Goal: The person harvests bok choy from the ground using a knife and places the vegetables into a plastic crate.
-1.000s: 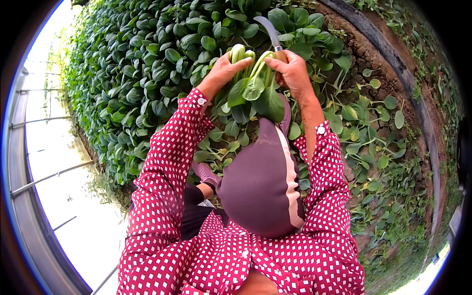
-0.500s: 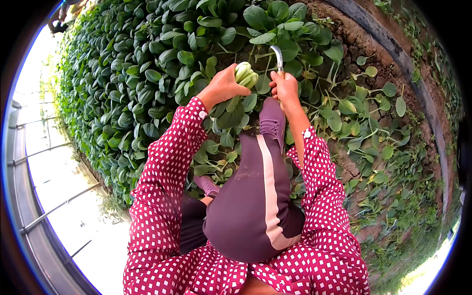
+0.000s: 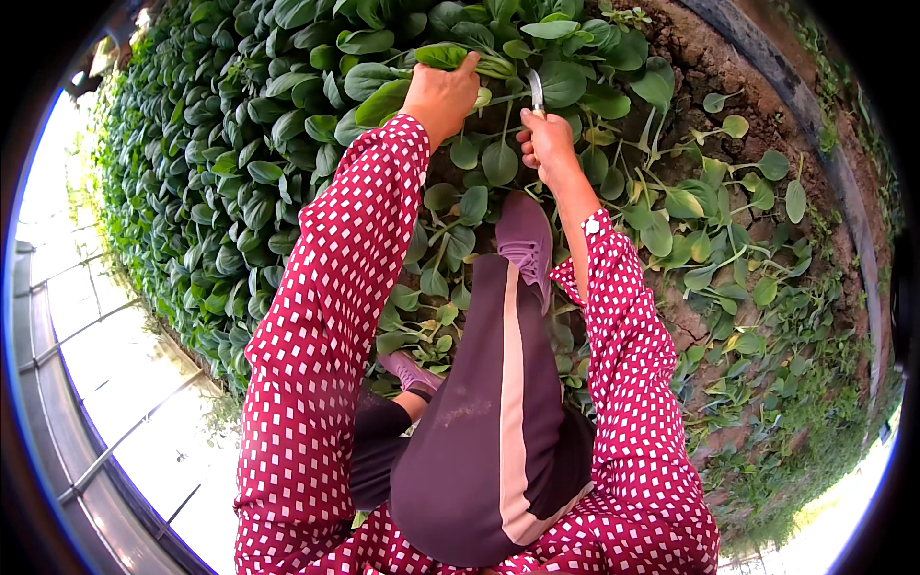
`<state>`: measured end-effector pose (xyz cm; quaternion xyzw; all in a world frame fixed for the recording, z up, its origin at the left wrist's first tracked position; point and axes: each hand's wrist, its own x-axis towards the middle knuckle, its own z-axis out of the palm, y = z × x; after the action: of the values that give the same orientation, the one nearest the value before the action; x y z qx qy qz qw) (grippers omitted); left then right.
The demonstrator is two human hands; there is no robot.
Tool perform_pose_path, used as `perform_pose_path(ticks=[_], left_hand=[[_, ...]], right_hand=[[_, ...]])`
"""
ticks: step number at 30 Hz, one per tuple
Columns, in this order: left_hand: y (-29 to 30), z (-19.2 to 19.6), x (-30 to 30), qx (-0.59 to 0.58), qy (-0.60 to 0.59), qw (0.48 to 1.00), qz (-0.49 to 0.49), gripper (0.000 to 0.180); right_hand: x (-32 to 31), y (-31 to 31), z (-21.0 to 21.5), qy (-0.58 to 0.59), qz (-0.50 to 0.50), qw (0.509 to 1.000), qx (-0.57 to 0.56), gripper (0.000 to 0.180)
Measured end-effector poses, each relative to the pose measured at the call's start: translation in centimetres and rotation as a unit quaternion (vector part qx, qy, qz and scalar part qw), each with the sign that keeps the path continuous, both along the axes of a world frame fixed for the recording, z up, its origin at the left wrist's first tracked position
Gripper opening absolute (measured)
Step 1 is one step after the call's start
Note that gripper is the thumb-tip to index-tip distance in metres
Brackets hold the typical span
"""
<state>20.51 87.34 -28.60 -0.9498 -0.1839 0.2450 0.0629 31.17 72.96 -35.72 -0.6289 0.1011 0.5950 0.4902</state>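
"At the upper middle of the frame, what does the left hand [image 3: 443, 101] have?"

"It is curled around leafy greens [image 3: 382, 103]; leaves stick out on its left, and a pale stem end [image 3: 481, 98] shows on its right. Foliage partly hides its fingers."

"And the right hand [image 3: 551, 144]?"

"Just to the right and slightly lower, closed round the handle of a curved knife [image 3: 536, 91], blade pointing up the frame. I can't tell whether it touches a leaf."

"What surrounds them?"

"Dense plants [image 3: 240, 172] fill the upper left; sparser plants [image 3: 714, 201] grow toward the right, inside a dark strip [image 3: 778, 77]. A purple shoe [image 3: 523, 230] is below the right hand."
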Motion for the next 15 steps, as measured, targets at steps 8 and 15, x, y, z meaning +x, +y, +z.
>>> perform_pose_path(ticks=[8, 15], left_hand=[[0.8, -0.9, -1.2, -0.059, -0.041, 0.996, 0.044, 0.05], [0.8, -0.6, -0.7, -0.075, -0.036, 0.995, 0.052, 0.051]], right_hand=[[-0.9, 0.8, -0.2, 0.005, -0.004, 1.0, -0.008, 0.024], [-0.1, 1.3, -0.9, 0.017, 0.044, 0.999, -0.014, 0.022]])
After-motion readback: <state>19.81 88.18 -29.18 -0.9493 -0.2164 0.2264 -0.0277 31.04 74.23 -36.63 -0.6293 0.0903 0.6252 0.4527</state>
